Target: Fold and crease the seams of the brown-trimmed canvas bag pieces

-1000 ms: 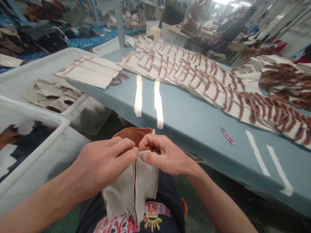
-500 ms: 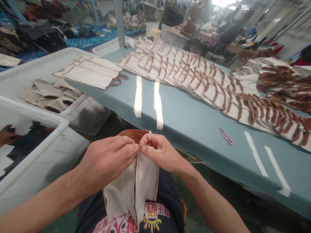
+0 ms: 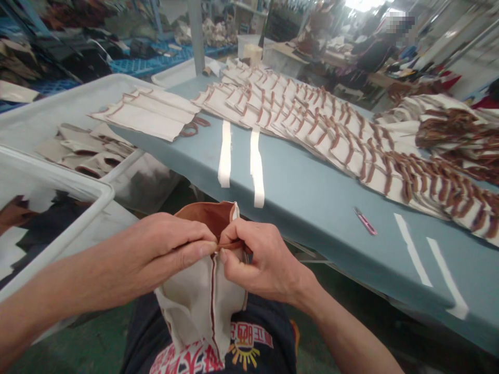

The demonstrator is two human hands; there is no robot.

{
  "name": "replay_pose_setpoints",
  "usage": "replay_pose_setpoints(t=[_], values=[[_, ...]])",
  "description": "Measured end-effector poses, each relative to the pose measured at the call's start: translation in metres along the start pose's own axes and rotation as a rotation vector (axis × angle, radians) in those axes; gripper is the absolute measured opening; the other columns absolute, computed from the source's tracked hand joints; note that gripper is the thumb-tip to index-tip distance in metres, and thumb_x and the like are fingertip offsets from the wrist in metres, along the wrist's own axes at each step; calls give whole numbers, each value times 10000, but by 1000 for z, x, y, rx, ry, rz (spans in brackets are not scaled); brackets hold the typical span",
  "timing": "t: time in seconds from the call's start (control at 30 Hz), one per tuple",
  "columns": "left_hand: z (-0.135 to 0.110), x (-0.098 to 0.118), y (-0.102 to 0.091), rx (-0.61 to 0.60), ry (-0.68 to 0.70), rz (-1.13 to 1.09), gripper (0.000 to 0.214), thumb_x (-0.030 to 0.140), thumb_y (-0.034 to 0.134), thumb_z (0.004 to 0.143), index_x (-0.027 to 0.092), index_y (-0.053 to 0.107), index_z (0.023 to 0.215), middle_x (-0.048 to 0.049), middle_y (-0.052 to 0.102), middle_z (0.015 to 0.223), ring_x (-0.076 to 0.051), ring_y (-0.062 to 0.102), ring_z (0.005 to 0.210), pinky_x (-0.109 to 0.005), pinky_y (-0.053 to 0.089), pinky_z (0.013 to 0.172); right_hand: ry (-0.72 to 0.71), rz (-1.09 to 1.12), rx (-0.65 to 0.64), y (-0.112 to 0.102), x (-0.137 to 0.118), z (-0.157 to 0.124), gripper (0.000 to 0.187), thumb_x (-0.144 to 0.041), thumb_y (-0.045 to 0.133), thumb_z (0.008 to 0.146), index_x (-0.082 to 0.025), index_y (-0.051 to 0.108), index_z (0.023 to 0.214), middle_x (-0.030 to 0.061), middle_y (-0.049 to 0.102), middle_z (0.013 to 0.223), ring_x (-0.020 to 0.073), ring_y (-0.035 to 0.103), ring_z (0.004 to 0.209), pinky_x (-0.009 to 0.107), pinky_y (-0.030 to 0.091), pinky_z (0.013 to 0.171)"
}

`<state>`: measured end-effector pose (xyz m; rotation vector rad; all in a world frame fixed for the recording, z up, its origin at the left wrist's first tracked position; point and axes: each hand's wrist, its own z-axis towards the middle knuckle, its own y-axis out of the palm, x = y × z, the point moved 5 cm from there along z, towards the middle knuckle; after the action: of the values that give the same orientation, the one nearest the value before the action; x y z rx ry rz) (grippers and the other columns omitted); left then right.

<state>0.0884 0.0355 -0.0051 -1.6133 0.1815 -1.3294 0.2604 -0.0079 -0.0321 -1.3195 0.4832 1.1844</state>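
Note:
A cream fabric piece (image 3: 197, 288), brown on its inside and sewn like a bag or pouch, hangs over my lap. Its mouth gapes upward, showing the brown inner face, and a dark brown seam runs down its front. My left hand (image 3: 177, 241) pinches the rim just left of that seam. Right beside it, my right hand (image 3: 253, 254) is closed on the same rim, with a brown folded edge showing between thumb and forefinger. The two hands' fingertips nearly meet at the seam top.
Ahead stands a blue-green table (image 3: 304, 192) bearing overlapping rows of cream and brown pieces (image 3: 288, 109). Pink thread snips (image 3: 365, 221) and white tape strips (image 3: 257, 169) lie on it. White bins (image 3: 128, 202) with fabric stand at left. A person (image 3: 374, 49) sits in the background.
My right hand has turned and now grips the rim with a brown edge folded over. The mouth of the piece has opened wider, showing more brown inside.

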Motion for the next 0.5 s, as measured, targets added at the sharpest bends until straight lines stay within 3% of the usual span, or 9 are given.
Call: replay_pose_setpoints(t=[0.1, 0.27, 0.37, 0.5], values=[[3, 0, 7, -137, 28, -96, 310, 327, 526, 1129, 235, 787, 989, 21, 800, 851, -138, 734, 734, -200, 479, 640, -12, -41, 3, -2, -3, -3, 60, -176, 569, 834, -229, 571, 806, -34, 620, 707, 121, 509, 614, 248, 373, 616], [2, 3, 8, -202, 8, -152, 265, 246, 589, 1048, 223, 685, 802, 51, 660, 682, -113, 617, 603, -219, 413, 574, -47, -10, -73, -2, -10, -8, 69, -185, 595, 909, -229, 601, 857, -25, 679, 744, 128, 561, 635, 251, 406, 637], [1, 8, 9, -141, 41, -89, 259, 151, 569, 946, 209, 553, 694, 62, 562, 620, -94, 521, 549, -234, 345, 528, -63, 12, -140, -3, -13, -7, 59, -177, 612, 930, -221, 627, 894, -20, 701, 790, 127, 583, 673, 256, 420, 668], [-2, 14, 12, 66, 109, 102, 261, 148, 533, 919, 211, 471, 673, 65, 500, 582, -99, 406, 502, -300, 235, 503, -8, 71, -166, -6, -6, -3, 39, -227, 674, 934, -206, 650, 912, -35, 656, 788, 116, 524, 673, 260, 391, 659]])
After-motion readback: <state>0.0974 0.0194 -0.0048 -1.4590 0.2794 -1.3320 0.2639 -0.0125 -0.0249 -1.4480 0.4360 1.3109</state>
